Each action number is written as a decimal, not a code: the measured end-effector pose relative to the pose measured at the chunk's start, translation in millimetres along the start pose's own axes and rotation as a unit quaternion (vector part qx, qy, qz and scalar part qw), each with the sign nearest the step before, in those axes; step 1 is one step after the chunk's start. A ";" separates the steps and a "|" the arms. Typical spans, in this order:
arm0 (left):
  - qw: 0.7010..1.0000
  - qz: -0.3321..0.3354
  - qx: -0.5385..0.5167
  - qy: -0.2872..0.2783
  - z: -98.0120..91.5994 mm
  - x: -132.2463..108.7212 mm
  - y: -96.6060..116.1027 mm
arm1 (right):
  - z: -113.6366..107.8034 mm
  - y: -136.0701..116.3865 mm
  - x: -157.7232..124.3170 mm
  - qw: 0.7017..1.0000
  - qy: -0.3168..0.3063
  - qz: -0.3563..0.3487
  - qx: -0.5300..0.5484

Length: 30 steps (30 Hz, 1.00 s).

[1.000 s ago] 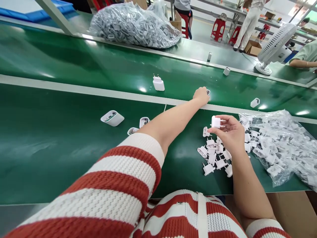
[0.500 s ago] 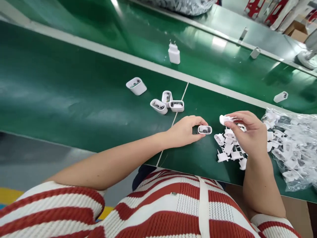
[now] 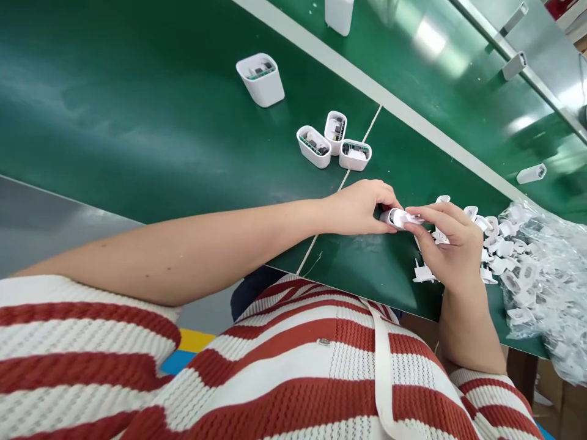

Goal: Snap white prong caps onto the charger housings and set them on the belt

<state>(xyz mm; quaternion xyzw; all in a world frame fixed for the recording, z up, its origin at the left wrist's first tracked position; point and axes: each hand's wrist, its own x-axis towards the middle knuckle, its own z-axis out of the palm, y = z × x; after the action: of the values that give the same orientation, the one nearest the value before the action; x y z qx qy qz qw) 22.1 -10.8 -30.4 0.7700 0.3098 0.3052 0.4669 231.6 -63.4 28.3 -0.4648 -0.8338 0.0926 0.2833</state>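
Observation:
My left hand (image 3: 367, 206) grips a white charger housing (image 3: 387, 216) between thumb and fingers, its open end facing right. Pinched in my right hand (image 3: 447, 238) is a white plug cap with pins (image 3: 406, 218), held against the mouth of that housing. How far the cap sits inside, I cannot tell. Beneath and beside my right hand lie several loose plug caps (image 3: 424, 272). Beyond my left hand, three open housings with circuit boards inside stand close together, among them a left one (image 3: 314, 146) and a right one (image 3: 355, 155).
Another open housing (image 3: 261, 80) stands farther left on the green bench (image 3: 160, 122). A clear plastic bag (image 3: 545, 281) of plug caps lies at the right. Past the pale strip (image 3: 321, 49) are a white charger (image 3: 339, 15) and a lying housing (image 3: 532, 173).
My hands have come together: the plug cap, held apart from the housing before, now meets its open end. The camera view has turned and shifted.

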 end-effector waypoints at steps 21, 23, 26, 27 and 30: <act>1.000 0.008 0.024 0.012 4.3 6.9 -3.6 | 3.4 -10.4 1.5 0.991 0.016 -0.008 -0.134; 1.000 0.008 0.023 0.012 4.3 7.3 -3.5 | 3.8 -13.6 1.2 0.987 0.025 0.004 -0.157; 1.000 0.005 0.016 0.006 4.1 7.1 -1.8 | 4.2 -18.2 0.3 0.982 0.024 0.003 -0.188; 1.000 0.004 0.016 0.005 4.1 6.9 -1.0 | 4.2 -19.5 0.2 0.980 0.022 0.002 -0.199; 1.000 -0.003 0.026 0.007 4.8 6.1 1.0 | 4.0 -22.4 1.4 0.972 0.012 -0.003 -0.235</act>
<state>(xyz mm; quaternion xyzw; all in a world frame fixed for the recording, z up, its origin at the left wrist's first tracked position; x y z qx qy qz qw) 29.7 -9.1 -30.2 0.7786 0.3231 0.3015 0.4457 212.6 -74.2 34.8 -0.5165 -0.8303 -0.1123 0.1766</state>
